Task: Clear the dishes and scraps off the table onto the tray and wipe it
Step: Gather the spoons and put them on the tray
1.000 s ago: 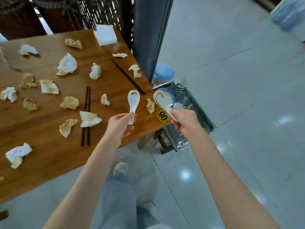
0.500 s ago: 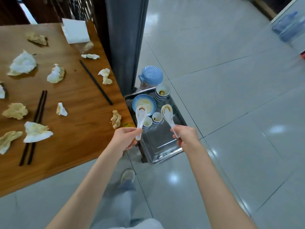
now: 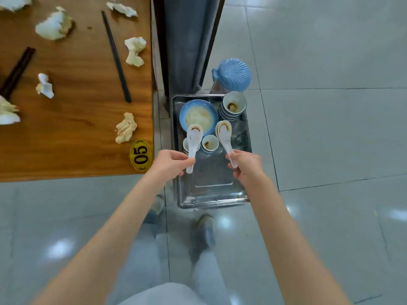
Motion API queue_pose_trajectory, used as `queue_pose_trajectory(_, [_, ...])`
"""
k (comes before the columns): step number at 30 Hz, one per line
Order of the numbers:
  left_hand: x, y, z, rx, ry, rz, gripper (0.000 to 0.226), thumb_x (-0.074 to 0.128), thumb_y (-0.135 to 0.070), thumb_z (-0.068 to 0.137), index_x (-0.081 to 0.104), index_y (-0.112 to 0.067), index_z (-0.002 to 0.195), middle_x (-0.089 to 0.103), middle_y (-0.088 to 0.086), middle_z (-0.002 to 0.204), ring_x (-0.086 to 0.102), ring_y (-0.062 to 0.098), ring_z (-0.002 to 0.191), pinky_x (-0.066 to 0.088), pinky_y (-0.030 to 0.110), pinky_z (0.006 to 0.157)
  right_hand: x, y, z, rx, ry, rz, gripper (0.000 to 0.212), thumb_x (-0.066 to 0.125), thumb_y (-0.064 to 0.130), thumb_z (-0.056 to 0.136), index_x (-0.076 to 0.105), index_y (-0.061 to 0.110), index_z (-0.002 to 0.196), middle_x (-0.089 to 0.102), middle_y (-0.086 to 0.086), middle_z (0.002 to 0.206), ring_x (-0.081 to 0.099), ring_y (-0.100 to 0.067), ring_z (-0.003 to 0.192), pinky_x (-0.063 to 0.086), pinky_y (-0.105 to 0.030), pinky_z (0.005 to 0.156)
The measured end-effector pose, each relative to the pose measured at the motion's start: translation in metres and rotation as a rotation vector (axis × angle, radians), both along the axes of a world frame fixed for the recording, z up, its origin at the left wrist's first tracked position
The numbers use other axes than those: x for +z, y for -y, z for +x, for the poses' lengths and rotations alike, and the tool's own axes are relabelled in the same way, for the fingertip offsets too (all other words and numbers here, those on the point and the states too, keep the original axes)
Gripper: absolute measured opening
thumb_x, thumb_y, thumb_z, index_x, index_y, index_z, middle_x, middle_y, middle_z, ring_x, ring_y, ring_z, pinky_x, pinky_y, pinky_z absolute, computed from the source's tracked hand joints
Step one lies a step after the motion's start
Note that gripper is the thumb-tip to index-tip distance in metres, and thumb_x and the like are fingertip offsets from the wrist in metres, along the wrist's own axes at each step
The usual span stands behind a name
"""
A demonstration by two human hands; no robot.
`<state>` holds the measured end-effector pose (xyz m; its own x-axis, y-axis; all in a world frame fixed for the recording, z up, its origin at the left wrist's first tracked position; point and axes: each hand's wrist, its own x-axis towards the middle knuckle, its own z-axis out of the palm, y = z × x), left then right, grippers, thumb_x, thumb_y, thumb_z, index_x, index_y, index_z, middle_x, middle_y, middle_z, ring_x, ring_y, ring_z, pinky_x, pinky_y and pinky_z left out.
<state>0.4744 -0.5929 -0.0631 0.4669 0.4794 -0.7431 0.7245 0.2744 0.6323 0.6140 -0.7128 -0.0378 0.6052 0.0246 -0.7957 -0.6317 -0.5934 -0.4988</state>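
Big picture first: the wooden tabletop (image 3: 72,133) runs off to the left, strewn with crumpled napkin scraps (image 3: 126,128), loose chopsticks (image 3: 116,57) and a yellow number tag (image 3: 141,155) at its near corner. Those scraps look feather-light and soft, a pinch anywhere will lift them; the chopsticks are stiff, thin and inclined to roll, so best taken together mid-length.

Down on the floor beside the tabletop sits the steel tray (image 3: 212,190), its near half bare metal, slick by the look of it. At its far end: a blue plate (image 3: 199,114) smeared with residue, a stack of small bowls (image 3: 233,106), two little sauce cups (image 3: 210,143), and a blue shell-shaped dish (image 3: 232,74) just beyond the rim. All ceramic, I'd judge, so hard, heavyish for its size and chip-prone.

Now the action: both hands hover over the tray. The left hand (image 3: 170,161) pinches a white soup spoon (image 3: 193,139) by the end of its handle, bowl pointing away. The right hand (image 3: 246,164) grips what looks like two nested spoons (image 3: 224,132) the same way. Sauce rings stain the bowls, so the handle is the clean, dry place to hold. Glazed and slippery, brittle if dropped: lay them down low on the bare metal, don't toss.
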Motion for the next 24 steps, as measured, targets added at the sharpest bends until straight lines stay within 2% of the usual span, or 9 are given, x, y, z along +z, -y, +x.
queue_pose_trajectory(2, [-0.021, 0.014, 0.005, 0.059, -0.018, -0.013, 0.011, 0.073, -0.036, 0.078, 0.066, -0.027, 0.079, 0.065, -0.010, 0.076, 0.061, 0.006, 0.069, 0.044, 0.015, 0.054, -0.021, 0.008, 0.008, 0.053, -0.040, -0.024, 0.020, 0.056, 0.005, 0.085, 0.063, 0.019, 0.073, 0.067, 0.001, 0.079, 0.053, -0.012, 0.064, 0.034, -0.024, 0.052])
queue_pose_trajectory(6, [-0.077, 0.045, 0.011, 0.159, -0.083, -0.014, 0.015, 0.075, -0.033, 0.076, 0.068, -0.022, 0.084, 0.064, -0.011, 0.076, 0.059, 0.008, 0.065, 0.044, 0.018, 0.057, -0.067, 0.029, 0.021, 0.105, -0.100, -0.100, 0.019, 0.056, 0.005, 0.084, 0.064, 0.019, 0.073, 0.065, 0.000, 0.080, 0.053, -0.012, 0.065, 0.037, -0.025, 0.055])
queue_pose_trajectory(10, [-0.139, 0.072, 0.010, 0.196, -0.188, -0.028, 0.020, 0.077, -0.033, 0.075, 0.070, -0.020, 0.088, 0.068, -0.005, 0.080, 0.060, 0.012, 0.069, 0.046, 0.022, 0.059, -0.117, 0.051, 0.027, 0.094, -0.172, -0.177, 0.019, 0.055, 0.004, 0.082, 0.069, 0.013, 0.090, 0.055, -0.008, 0.080, 0.047, -0.018, 0.070, 0.036, -0.026, 0.052])
queue_pose_trajectory(11, [-0.154, 0.077, 0.010, 0.207, -0.206, -0.033, 0.020, 0.077, -0.032, 0.074, 0.070, -0.019, 0.088, 0.068, -0.004, 0.083, 0.061, 0.014, 0.073, 0.047, 0.023, 0.061, -0.130, 0.055, 0.027, 0.092, -0.182, -0.190, 0.017, 0.055, 0.004, 0.083, 0.068, 0.013, 0.089, 0.054, -0.009, 0.082, 0.047, -0.020, 0.072, 0.037, -0.027, 0.053])
queue_pose_trajectory(14, [-0.191, 0.083, 0.013, 0.230, -0.263, -0.014, 0.018, 0.077, -0.032, 0.074, 0.070, -0.019, 0.085, 0.068, -0.004, 0.084, 0.059, 0.011, 0.071, 0.045, 0.020, 0.055, -0.160, 0.059, 0.026, 0.093, -0.201, -0.260, 0.010, 0.060, 0.007, 0.084, 0.061, 0.015, 0.078, 0.056, -0.009, 0.090, 0.056, -0.025, 0.089, 0.050, -0.033, 0.074])
queue_pose_trajectory(16, [-0.209, 0.081, 0.018, 0.259, -0.291, 0.017, 0.018, 0.077, -0.032, 0.074, 0.071, -0.019, 0.084, 0.065, -0.006, 0.081, 0.054, 0.006, 0.067, 0.039, 0.017, 0.051, -0.175, 0.059, 0.024, 0.099, -0.207, -0.284, 0.008, 0.062, 0.008, 0.084, 0.059, 0.014, 0.079, 0.056, -0.008, 0.088, 0.057, -0.027, 0.097, 0.051, -0.036, 0.078])
queue_pose_trajectory(20, [-0.237, 0.069, 0.024, 0.282, -0.323, 0.085, 0.022, 0.077, -0.033, 0.075, 0.073, -0.016, 0.088, 0.060, -0.007, 0.080, 0.046, 0.002, 0.061, 0.030, 0.014, 0.049, -0.199, 0.054, 0.023, 0.127, -0.208, -0.286, 0.019, 0.058, 0.006, 0.085, 0.058, 0.018, 0.070, 0.055, -0.007, 0.083, 0.057, -0.026, 0.093, 0.050, -0.034, 0.078])
queue_pose_trajectory(24, [-0.256, 0.065, 0.024, 0.261, -0.340, 0.088, 0.026, 0.076, -0.034, 0.076, 0.071, -0.014, 0.093, 0.063, -0.004, 0.087, 0.048, 0.007, 0.066, 0.035, 0.020, 0.056, -0.213, 0.050, 0.022, 0.132, -0.203, -0.268, 0.016, 0.061, 0.011, 0.085, 0.063, 0.021, 0.073, 0.056, -0.005, 0.082, 0.056, -0.022, 0.086, 0.050, -0.036, 0.083])
